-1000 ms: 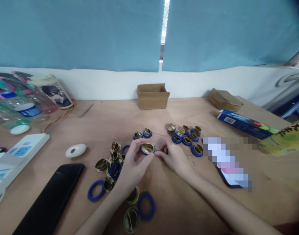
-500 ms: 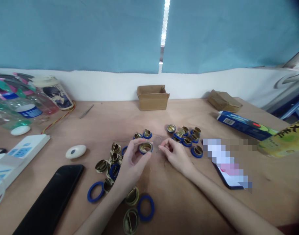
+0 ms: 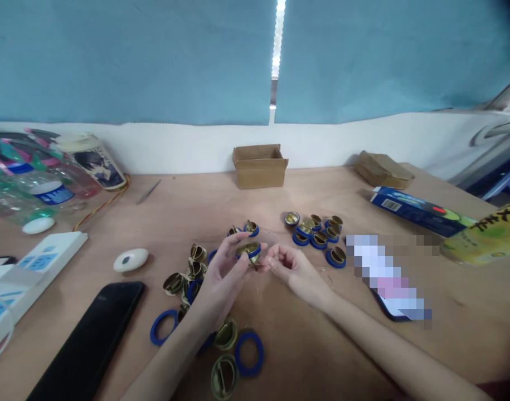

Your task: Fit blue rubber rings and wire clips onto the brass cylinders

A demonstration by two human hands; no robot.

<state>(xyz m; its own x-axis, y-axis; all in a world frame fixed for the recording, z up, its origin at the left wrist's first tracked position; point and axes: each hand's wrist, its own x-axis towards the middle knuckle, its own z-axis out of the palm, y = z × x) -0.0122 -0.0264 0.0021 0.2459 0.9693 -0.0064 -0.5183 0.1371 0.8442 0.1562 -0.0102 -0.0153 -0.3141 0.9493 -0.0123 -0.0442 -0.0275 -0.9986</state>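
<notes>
My left hand point(image 3: 226, 274) grips a round brass-coloured metal cap point(image 3: 248, 253) with a blue rim between thumb and fingers. Close at its right side, the fingertips of my right hand point(image 3: 294, 268) are pinched together. What they hold is too small to name; a thin, wire-like loop shows faintly nearby. Left of my left hand lie several brass-coloured caps with crossbars point(image 3: 175, 283), partly covered by the hand and forearm. A loose blue ring point(image 3: 249, 354) rests near two caps at the front, and another blue ring point(image 3: 153, 328) lies farther left.
Several blue-rimmed caps point(image 3: 319, 240) are grouped on the right, beside a phone point(image 3: 399, 317). An open cardboard box point(image 3: 261, 174) stands at the back. A black phone point(image 3: 90, 340), white oval device point(image 3: 130, 260), power strip point(image 3: 37, 267) and bottles point(image 3: 54, 192) occupy the left. Tweezers point(image 3: 148, 191) lie behind.
My right hand has moved slightly left, bringing its fingertips up to the cap. The cap in my left hand has tilted, so its crossbar side and blue rim show differently.
</notes>
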